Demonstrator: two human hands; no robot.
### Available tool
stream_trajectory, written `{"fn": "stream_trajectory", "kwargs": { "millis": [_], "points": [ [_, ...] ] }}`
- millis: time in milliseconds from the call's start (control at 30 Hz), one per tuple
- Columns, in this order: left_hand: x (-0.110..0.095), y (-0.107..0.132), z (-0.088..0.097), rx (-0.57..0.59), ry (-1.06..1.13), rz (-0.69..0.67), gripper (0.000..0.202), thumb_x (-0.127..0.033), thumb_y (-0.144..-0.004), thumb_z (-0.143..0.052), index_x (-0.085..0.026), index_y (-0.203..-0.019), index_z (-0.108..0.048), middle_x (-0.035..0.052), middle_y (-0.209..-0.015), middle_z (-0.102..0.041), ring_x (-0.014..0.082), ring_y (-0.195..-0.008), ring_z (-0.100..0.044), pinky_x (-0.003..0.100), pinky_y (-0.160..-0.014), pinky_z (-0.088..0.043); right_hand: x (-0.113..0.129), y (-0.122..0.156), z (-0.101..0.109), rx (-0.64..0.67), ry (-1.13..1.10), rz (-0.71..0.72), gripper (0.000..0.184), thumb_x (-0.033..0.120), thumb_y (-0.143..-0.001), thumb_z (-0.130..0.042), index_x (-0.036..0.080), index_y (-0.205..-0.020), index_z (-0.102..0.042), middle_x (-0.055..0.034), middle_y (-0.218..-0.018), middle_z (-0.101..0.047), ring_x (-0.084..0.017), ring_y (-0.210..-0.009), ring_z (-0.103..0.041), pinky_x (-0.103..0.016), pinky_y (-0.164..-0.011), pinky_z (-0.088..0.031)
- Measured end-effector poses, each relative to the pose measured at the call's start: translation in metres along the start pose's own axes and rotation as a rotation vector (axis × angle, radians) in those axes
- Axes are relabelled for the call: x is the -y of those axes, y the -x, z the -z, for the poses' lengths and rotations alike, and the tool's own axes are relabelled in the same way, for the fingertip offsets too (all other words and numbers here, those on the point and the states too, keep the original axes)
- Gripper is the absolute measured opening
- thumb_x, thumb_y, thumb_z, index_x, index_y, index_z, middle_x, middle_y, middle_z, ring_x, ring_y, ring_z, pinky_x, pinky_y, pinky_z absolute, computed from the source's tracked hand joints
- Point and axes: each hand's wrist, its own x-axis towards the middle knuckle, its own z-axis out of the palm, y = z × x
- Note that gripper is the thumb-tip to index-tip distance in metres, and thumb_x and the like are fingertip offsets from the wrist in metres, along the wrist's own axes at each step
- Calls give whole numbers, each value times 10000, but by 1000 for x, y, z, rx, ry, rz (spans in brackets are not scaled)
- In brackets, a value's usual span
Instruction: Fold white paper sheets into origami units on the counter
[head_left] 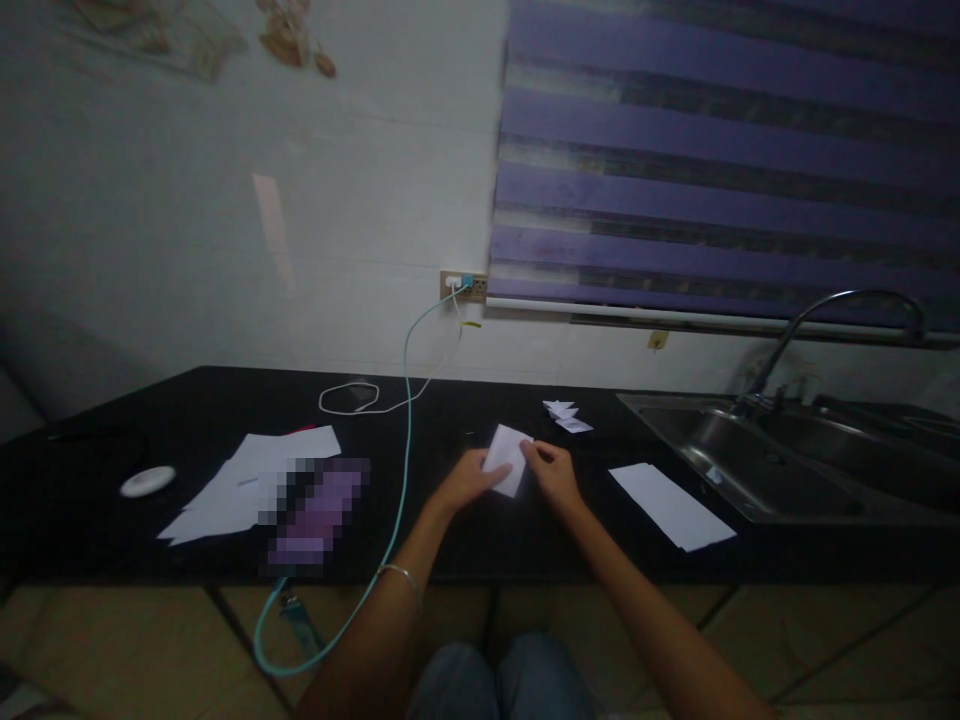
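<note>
A small folded piece of white paper [507, 458] is held just above the black counter [465, 540], between both hands. My left hand [466, 478] pinches its lower left edge with closed fingers. My right hand [551, 470] grips its right edge, fingers curled. A thin bracelet sits on my left wrist. A few small folded white paper pieces [567, 415] lie behind the hands, farther back on the counter.
A white paper strip [670, 504] lies to the right, beside a steel sink [780, 455] with a curved tap [825, 320]. A pile of white sheets [247, 480] and a blurred purple object [319, 510] lie left. A teal cable [401, 470] hangs from a wall socket [463, 286]. A white round object [148, 481] sits far left.
</note>
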Motion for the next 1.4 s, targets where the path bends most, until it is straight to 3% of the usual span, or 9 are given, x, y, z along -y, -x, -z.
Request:
{"fn": "stream_trajectory", "kwargs": {
  "millis": [267, 600, 900, 1167, 1400],
  "points": [
    [-2, 1, -1, 3, 4, -3, 443, -444, -725, -698, -74, -969, -698, 89, -854, -702, 173, -710, -617, 243, -642, -453, -5, -1, 0, 15, 10, 8, 411, 523, -789, -581, 148, -622, -604, 23, -546, -496, -115, -530, -421, -233, -499, -297],
    [-1, -2, 1, -66, 94, 6, 460, -444, -707, -719, -72, -976, -699, 117, -907, -708, 200, -779, -644, 264, -686, -474, -6, 2, -3, 141, -112, -78, 371, 503, -695, -700, 145, -794, -711, -56, -711, -673, -196, -653, -596, -285, -592, -450],
    [-3, 0, 3, -64, 299, 39, 432, -387, -687, -731, -73, -979, -688, 105, -843, -700, 187, -715, -639, 273, -667, -467, -5, 0, -2, 88, -138, -108, 416, 520, -624, -743, 143, -802, -742, -104, -783, -721, -276, -740, -656, -384, -667, -510],
    [-2, 2, 8, -156, 201, 17, 252, -325, -677, -702, -79, -726, -686, 10, -549, -575, 81, -455, -471, 199, -443, -302, -5, 0, 0, 74, -91, -83, 391, 513, -646, -724, 136, -751, -733, -82, -716, -701, -266, -726, -640, -358, -638, -499],
    [8, -4, 8, -170, 200, 81, 273, -335, -631, -741, -83, -693, -654, 6, -534, -561, 63, -405, -431, 191, -390, -259, -13, -1, 1, 101, -149, -85, 355, 473, -665, -726, 143, -794, -723, -73, -748, -702, -232, -702, -634, -325, -632, -488]
  ]
}}
